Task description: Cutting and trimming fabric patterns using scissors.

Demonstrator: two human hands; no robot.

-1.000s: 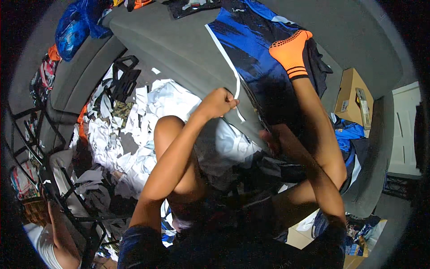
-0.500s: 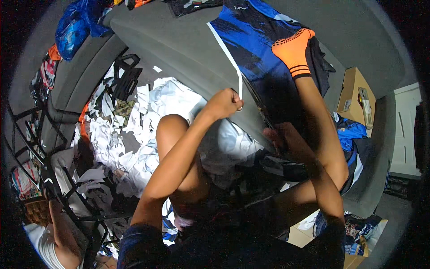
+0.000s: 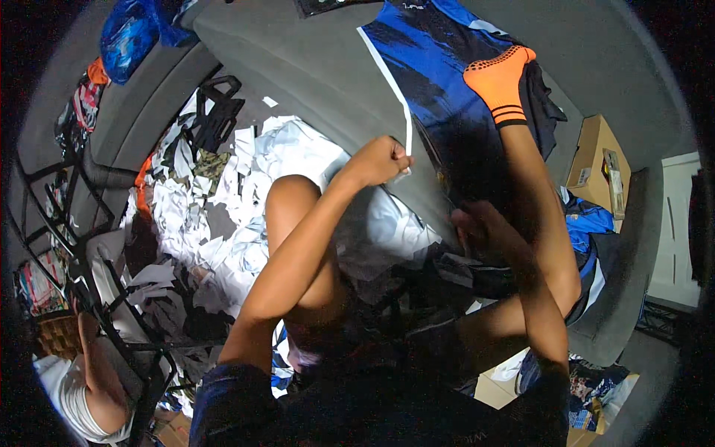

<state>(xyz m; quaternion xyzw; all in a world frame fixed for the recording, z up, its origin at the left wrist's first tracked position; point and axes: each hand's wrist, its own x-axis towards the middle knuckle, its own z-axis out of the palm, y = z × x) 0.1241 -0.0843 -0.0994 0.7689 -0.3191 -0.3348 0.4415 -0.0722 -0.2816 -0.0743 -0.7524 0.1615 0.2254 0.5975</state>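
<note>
A blue and black printed fabric panel (image 3: 439, 82) with a white border lies over the grey couch. My left hand (image 3: 381, 160) is closed, pinching the narrow white strip (image 3: 398, 89) along the panel's left edge. In shadow to its lower right, my right hand (image 3: 488, 227) is curled around what look like dark scissors (image 3: 441, 173), with the blades pointing up along the fabric edge. Their handles are mostly hidden by my fingers and the dark. My foot in an orange sock (image 3: 499, 82) rests on the panel.
White fabric scraps (image 3: 223, 208) are heaped on the floor at left. A cardboard box (image 3: 596, 164) and a blue garment (image 3: 588, 216) sit at right. Beyond a black metal frame (image 3: 82, 276), another person's arm (image 3: 100, 372) shows lower left. A blue plastic bag (image 3: 130, 41) lies upper left.
The whole view has shifted slightly, so things appear a little further right. Both hands keep nearly the same places against the panel, and the left still pinches the strip.
</note>
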